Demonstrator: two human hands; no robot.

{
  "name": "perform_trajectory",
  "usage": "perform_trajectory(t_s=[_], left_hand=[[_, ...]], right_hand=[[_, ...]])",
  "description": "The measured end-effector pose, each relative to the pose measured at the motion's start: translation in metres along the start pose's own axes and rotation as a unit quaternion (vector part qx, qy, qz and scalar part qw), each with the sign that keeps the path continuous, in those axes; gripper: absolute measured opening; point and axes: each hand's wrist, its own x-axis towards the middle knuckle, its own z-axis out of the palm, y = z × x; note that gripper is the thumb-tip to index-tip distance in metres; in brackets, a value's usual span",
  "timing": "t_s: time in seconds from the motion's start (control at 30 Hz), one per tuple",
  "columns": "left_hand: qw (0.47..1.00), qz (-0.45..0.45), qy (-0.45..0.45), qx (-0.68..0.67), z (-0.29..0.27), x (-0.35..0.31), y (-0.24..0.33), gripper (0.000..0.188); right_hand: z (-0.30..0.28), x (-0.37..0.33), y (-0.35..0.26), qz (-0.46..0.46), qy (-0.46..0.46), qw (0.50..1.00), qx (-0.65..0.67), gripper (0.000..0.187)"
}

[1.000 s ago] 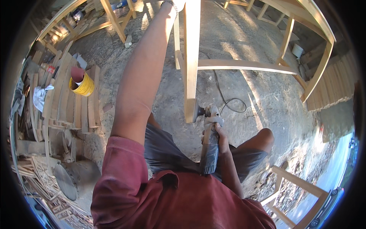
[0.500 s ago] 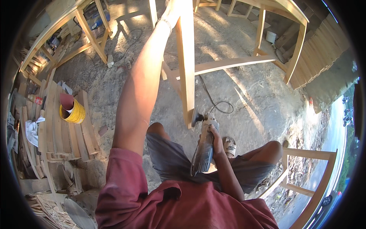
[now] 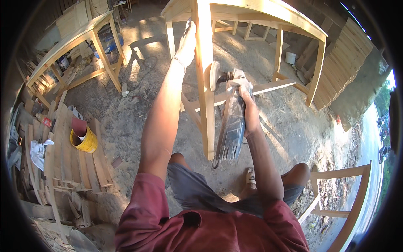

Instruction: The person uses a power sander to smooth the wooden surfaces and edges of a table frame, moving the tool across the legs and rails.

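My left hand [image 3: 187, 44], with a bracelet at its wrist, grips the left side of a pale wooden table leg [image 3: 205, 105]; some of its fingers are hidden. An angle grinder [image 3: 233, 119] with a dusty grey body is held in my right hand [image 3: 247, 105], its fingers wrapped round the upper body. The grinder's round sanding disc [image 3: 215, 76] stands on edge at the right face of the leg and appears to touch it. The leg belongs to a wooden table [image 3: 268, 14] that reaches away to the right.
Another wooden table frame [image 3: 98, 46] stands at the far left. Below it lie stacked boards [image 3: 63, 155] with a yellow bucket [image 3: 87, 143] on them. A wooden frame [image 3: 357, 201] is at the near right. A white bucket [image 3: 290, 57] sits by the far right leg.
My right hand has raised the grinder from the leg's lower end to higher along its right face. My left hand now shows lower in view, still at the leg. The view has shifted.
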Motion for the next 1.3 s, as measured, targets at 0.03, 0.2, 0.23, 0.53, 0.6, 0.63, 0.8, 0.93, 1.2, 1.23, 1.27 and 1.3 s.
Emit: perform_trajectory(t_s=[0.03, 0.2, 0.23, 0.53, 0.6, 0.63, 0.8, 0.93, 1.2, 1.23, 1.27, 1.3], left_hand=[[0.999, -0.039, 0.002, -0.008, 0.0, -0.004, 0.003, 0.076], [0.998, -0.065, 0.019, -0.003, -0.004, -0.009, 0.007, 0.073], [0.998, -0.06, 0.022, -0.014, -0.002, -0.007, 0.006, 0.073], [0.993, -0.074, 0.054, 0.077, -0.008, -0.006, -0.014, 0.067], [0.992, -0.059, 0.056, 0.095, -0.006, -0.012, -0.012, 0.065], [0.99, -0.055, 0.059, 0.112, -0.005, -0.012, -0.01, 0.065], [0.999, -0.028, -0.011, 0.03, -0.001, -0.003, 0.0, 0.064], [0.997, -0.021, -0.07, 0.001, 0.005, -0.003, 0.008, 0.064], [0.998, -0.037, -0.045, -0.016, -0.008, -0.005, 0.009, 0.069], [0.999, -0.022, -0.034, -0.008, -0.008, -0.003, 0.009, 0.07], [1.0, -0.008, -0.026, 0.0, -0.002, -0.001, 0.007, 0.071], [1.0, 0.008, -0.016, 0.011, -0.003, 0.003, 0.004, 0.072]], right_hand=[[0.007, 0.005, -0.01, -0.008, -0.017, 1.0, 0.001, 0.065], [0.038, 0.046, -0.048, -0.081, -0.023, 0.995, -0.06, 0.092], [0.043, 0.052, -0.058, -0.091, -0.018, 0.993, -0.069, 0.099], [0.076, 0.075, -0.102, -0.157, -0.036, 0.982, -0.097, 0.061], [0.085, 0.065, -0.106, -0.186, -0.044, 0.975, -0.115, 0.059], [0.09, 0.061, -0.106, -0.203, -0.057, 0.97, -0.124, 0.059], [0.103, 0.046, -0.098, -0.232, -0.048, 0.966, -0.108, 0.064], [0.088, 0.034, -0.072, -0.223, 0.005, 0.967, -0.122, 0.072], [0.023, 0.007, 0.021, -0.202, 0.049, 0.962, -0.179, 0.065], [0.02, -0.003, 0.031, -0.194, 0.054, 0.964, -0.173, 0.066], [0.008, -0.01, 0.045, -0.199, 0.048, 0.968, -0.143, 0.069], [0.005, -0.02, 0.052, -0.169, 0.063, 0.971, -0.156, 0.073]])
